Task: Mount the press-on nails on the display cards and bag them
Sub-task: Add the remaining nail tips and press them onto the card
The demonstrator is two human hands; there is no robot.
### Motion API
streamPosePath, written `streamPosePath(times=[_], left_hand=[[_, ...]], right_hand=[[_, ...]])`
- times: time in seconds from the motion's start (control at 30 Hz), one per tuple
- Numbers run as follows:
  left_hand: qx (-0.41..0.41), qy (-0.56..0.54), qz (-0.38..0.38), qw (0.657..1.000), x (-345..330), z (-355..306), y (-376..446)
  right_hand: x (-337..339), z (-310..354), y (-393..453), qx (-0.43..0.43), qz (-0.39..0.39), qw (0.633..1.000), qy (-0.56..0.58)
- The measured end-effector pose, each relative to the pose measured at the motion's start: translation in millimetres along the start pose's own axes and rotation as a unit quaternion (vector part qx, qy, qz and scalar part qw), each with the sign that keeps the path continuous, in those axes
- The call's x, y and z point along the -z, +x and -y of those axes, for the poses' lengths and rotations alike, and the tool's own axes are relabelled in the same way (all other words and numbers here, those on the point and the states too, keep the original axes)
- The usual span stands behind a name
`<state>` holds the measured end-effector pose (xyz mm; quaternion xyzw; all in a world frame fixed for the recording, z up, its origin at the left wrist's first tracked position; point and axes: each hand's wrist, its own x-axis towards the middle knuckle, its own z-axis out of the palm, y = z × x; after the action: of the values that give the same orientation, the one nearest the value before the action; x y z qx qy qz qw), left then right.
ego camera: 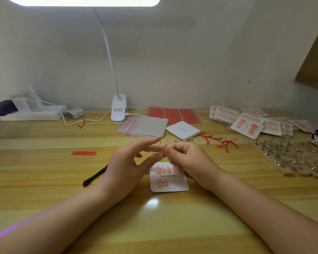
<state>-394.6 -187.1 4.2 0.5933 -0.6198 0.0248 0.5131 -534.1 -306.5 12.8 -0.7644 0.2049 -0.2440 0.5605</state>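
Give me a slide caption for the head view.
Both hands work a small nail above a partly filled display card on the wooden desk.

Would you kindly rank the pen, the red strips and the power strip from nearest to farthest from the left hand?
From the left hand:
1. Pen, just to its left.
2. Red strips, farther left.
3. Power strip, far left by the wall.

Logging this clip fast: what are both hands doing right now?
Left hand: fingers pinch a small nail stand.
Right hand: fingers curled, pinching the same stand.
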Motion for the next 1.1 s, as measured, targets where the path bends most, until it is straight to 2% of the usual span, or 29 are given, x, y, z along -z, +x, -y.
streamPosePath(times=[0.1,0.27,0.43,0.5,0.7,0.8,0.9,0.97,1.03,1.07,1.1], left_hand=[[-0.008,0.003,-0.006,1.000,0,1,-1],[0.001,0.016,-0.016,1.000,-1,3,-2],[0.055,0.087,0.011,0.995,-3,7,-3],[0.070,0.098,0.024,0.992,-3,7,-3],[0.038,0.078,0.071,0.994,-6,6,-4],[0.025,0.075,0.112,0.991,-8,5,-7],[0.028,0.084,0.124,0.988,-9,8,-7],[0.032,0.083,0.128,0.988,-9,7,-6],[0.036,0.071,0.129,0.988,-9,7,-6],[0.040,0.061,0.125,0.989,-9,8,-6],[0.047,0.052,0.120,0.990,-9,8,-6]], right_hand=[[0,1,0,-0.002,0.001,1.000,-0.011],[1,-1,3,-0.027,-0.071,0.997,0.033],[11,13,2,0.015,-0.070,0.991,-0.111],[15,17,4,0.009,-0.055,0.991,-0.122],[17,11,6,-0.052,-0.040,0.995,0.071],[12,6,8,-0.070,-0.035,0.977,0.197],[14,4,11,-0.089,-0.075,0.954,0.276],[22,4,10,-0.085,-0.095,0.967,0.222],[34,9,8,-0.060,-0.059,0.996,0.017],[38,13,6,-0.056,-0.013,0.992,-0.111],[40,17,4,-0.065,0.041,0.970,-0.232]])
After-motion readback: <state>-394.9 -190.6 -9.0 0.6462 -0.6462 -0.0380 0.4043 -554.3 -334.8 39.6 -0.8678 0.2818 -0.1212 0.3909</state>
